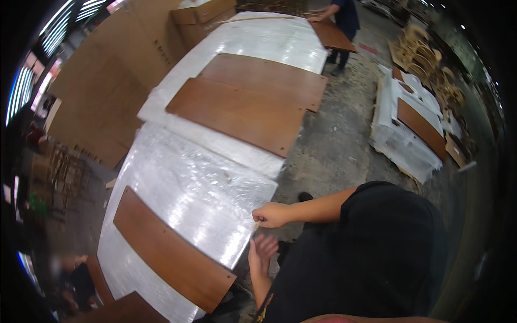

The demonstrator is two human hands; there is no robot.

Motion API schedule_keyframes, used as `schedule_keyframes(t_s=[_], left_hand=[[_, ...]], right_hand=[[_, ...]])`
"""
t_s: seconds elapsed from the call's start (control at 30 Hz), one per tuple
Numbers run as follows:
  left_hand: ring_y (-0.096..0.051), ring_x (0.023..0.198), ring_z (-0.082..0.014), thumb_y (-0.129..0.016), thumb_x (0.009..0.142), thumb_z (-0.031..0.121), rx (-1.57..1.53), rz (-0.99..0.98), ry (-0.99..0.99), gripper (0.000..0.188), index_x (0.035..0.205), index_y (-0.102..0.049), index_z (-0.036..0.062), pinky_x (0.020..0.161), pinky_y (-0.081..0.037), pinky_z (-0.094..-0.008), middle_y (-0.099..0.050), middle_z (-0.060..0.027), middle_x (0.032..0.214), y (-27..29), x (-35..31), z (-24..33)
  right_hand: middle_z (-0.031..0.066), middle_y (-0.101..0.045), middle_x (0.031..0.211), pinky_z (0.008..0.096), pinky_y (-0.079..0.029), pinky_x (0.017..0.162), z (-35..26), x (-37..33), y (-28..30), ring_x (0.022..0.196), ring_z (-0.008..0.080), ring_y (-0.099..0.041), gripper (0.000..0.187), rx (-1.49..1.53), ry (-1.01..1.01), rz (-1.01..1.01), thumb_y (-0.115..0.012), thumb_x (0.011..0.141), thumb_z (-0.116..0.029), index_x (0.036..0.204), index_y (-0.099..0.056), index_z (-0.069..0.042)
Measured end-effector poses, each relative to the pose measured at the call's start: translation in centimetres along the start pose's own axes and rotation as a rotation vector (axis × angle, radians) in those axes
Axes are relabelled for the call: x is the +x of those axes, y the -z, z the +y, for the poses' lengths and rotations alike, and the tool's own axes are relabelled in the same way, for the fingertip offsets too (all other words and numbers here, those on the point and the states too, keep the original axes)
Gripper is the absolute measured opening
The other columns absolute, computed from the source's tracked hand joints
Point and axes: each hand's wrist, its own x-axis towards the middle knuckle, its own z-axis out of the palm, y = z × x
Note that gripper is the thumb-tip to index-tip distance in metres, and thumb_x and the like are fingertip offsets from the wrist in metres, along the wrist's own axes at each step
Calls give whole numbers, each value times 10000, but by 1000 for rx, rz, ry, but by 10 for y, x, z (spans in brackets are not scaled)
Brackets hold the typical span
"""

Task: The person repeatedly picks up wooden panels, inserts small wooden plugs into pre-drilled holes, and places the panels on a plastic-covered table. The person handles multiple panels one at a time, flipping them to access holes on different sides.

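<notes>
The right hand (273,214) is curled closed at the corner of the film-covered worktop (196,196); I cannot tell whether it pinches anything. Just beside it, the left hand (262,254) is open, empty, slightly blurred. A curved brown wooden panel (169,250) lies on the worktop, apart from both hands.

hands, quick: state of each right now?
Left hand: open, blurred, nothing visible in it.
Right hand: closed, by the plastic-covered worktop; can't tell if holding anything.
</notes>
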Motion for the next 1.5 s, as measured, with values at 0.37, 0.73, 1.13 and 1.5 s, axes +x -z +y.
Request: schedule_keyframes(t_s=[0.37,0.73,1.13,1.5], left_hand=[[-672,828,-260,-497,1039,166,268,698,-475,210,1045,-626,1,773,-592,-393,-661,-130,919,-166,281,64],[-709,1013,-441,-682,964,401,1203,1200,-90,409,998,-632,-3,926,-535,-520,-743,-249,1057,-100,323,115],[-721,834,-418,-722,970,274,1210,427,-508,244,1027,-680,40,747,-560,-478,-736,-229,913,-372,335,67],[-700,1011,-489,-623,1012,250,1103,844,-285,289,1098,-729,-5,893,-555,-502,-740,-295,1015,-245,336,34]], right_hand=[[168,-686,1043,430,-553,868,252,-28,232,974,327,-686,245,23,-363,738,-816,860,-211,1001,-714,-39],[255,-649,1129,525,-633,763,393,-39,326,963,406,-730,767,1185,-920,530,-670,955,-665,1192,-573,59],[66,-706,848,293,-588,605,242,42,339,696,167,-698,357,944,-533,-113,-632,1069,-360,1069,-718,-14],[122,-698,930,338,-567,554,390,1,317,693,193,-688,214,449,-816,689,-499,1089,-228,1198,-541,-48]])
